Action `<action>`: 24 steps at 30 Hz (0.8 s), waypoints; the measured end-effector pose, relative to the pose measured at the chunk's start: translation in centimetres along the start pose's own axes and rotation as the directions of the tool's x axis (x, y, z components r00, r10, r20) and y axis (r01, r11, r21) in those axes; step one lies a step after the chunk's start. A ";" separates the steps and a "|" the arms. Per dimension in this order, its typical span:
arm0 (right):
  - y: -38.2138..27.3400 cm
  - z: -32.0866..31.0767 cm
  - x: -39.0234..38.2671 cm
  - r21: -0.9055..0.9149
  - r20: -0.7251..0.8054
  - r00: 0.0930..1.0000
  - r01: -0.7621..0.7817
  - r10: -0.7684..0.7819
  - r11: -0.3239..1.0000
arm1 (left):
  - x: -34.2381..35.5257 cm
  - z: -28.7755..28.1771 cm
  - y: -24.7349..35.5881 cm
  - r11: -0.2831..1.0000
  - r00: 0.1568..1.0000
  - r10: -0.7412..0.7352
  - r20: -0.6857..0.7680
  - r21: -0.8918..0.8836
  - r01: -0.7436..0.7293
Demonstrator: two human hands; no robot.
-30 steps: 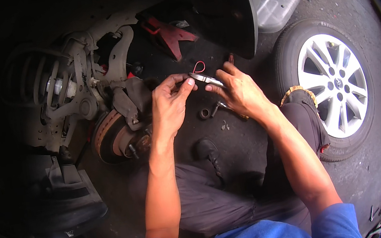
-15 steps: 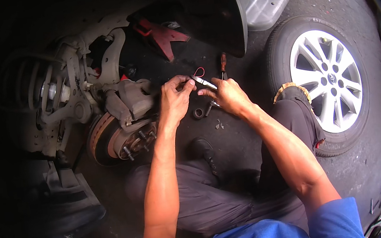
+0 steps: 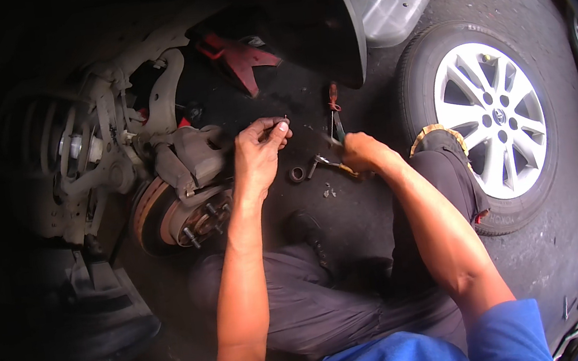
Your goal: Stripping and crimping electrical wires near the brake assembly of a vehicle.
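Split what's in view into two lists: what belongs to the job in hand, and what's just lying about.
Apparently in the job:
Blurred tool in the right hand
Left hand, fingertips pinched; any contents too small to tell
Exposed brake disc, near the left forearm

Apparently lying about:
Red-handled tool
Dark ring
Yellow-handled tool
Wheel
Red stand

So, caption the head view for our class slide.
Left hand and right hand apart over dark floor, between exposed brake disc and silver-spoked wheel.
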State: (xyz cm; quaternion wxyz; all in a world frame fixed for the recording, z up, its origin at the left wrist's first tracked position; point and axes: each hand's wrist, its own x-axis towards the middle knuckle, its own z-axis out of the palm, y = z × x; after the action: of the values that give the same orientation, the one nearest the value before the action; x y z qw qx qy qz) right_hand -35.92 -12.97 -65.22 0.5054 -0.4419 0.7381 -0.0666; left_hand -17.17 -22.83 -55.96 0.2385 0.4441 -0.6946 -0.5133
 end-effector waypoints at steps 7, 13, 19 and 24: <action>0.7 2.2 0.6 -0.285 -0.235 0.883 0.336 -0.405 0.898 | 0.0 0.1 0.5 0.989 0.992 -0.091 0.086 -0.109 0.101; -3.6 -2.3 -3.5 0.391 -0.470 0.757 0.640 -0.455 0.661 | -0.5 -0.1 0.4 0.999 0.992 -0.036 0.117 0.027 0.033; -4.0 -2.3 -3.9 0.282 -0.584 0.637 0.740 -0.503 0.610 | -0.8 0.5 1.1 0.991 0.991 0.039 0.125 0.122 -0.054; -3.7 -2.2 -4.2 0.067 -0.682 0.497 0.773 -0.537 0.630 | -1.3 0.4 1.1 0.994 0.982 -0.083 0.168 -0.058 0.094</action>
State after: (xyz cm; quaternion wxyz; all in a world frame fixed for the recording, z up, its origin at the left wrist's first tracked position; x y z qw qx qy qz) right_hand -35.11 -12.93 -59.24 0.2484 -0.5444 0.6009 -0.5300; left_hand -17.22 -21.42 -54.88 0.1717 0.4223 -0.6742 -0.5810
